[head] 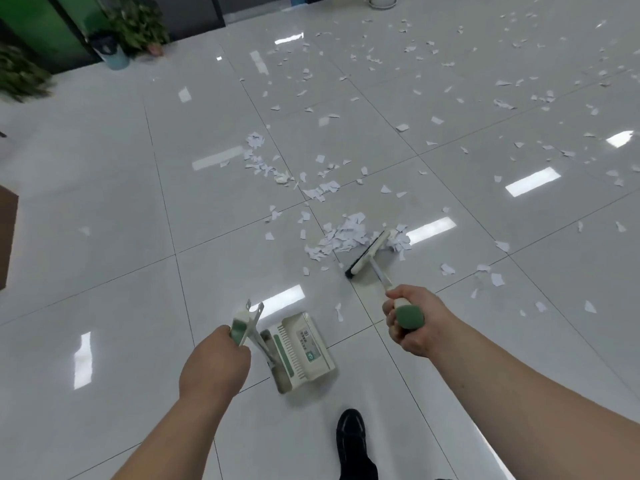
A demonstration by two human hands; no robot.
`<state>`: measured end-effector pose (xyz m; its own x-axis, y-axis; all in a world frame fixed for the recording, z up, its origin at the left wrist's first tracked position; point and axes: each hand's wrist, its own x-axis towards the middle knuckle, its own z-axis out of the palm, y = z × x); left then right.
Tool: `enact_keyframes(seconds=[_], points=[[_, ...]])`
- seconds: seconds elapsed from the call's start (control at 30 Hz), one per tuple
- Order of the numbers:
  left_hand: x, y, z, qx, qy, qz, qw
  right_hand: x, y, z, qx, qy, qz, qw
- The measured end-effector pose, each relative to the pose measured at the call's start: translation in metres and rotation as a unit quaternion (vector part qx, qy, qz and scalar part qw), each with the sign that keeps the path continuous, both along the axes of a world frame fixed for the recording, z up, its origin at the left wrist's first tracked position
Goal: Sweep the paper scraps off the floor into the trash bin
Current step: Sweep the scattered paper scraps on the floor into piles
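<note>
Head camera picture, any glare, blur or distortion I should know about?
Head view: even light, but the glossy floor mirrors ceiling lights as bright patches; head view: tile lines bow from the wide lens; head view: the plants at the left edge are smeared, while the scrap pile by the broom is sharp.

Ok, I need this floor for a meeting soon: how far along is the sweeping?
Early on. Done: one pile is gathered against the broom. In hand: the right hand grips the broom, the left hand holds the dustpan, apart from that pile. Left: most scraps lie scattered over the floor, and nothing shows as scooped.
</note>
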<state>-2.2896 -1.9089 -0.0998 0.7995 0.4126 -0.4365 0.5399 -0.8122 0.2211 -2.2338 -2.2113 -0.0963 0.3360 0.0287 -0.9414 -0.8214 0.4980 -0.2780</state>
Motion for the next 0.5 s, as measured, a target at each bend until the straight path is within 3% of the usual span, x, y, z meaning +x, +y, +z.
enact_keyframes(seconds=[0.2,0.5], points=[[0.006,0.007,0.008,0.007,-0.005,-0.016,1.0,-0.027,0.004,0.043,-0.029,0.04,0.045,0.998],[-0.003,0.015,0.011,0.014,0.007,0.006,1.0,-0.033,0.051,0.039,0.054,0.093,0.032,0.994]])
